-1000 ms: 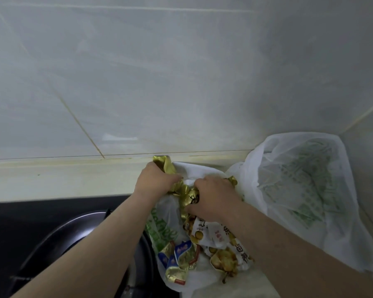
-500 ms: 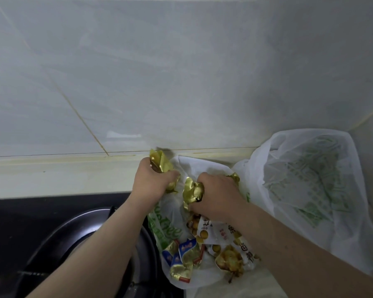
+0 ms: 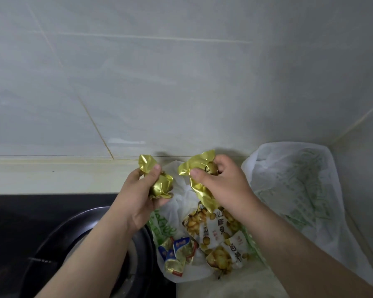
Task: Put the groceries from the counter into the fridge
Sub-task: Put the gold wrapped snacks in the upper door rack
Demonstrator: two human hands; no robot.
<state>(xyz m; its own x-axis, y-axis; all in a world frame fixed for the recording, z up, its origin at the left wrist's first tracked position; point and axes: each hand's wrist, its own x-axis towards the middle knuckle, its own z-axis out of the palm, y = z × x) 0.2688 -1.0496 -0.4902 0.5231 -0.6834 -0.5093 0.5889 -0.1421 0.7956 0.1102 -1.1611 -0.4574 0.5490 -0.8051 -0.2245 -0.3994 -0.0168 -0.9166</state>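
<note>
Two tiled walls (image 3: 181, 82) corner a pale counter (image 3: 235, 287), apparently beside a stove (image 3: 30, 208).

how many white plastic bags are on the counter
2. One white green-printed plastic bag lies in the middle, holding snack packets; the second bag stands right of it in the wall corner. None seems hidden.
</note>
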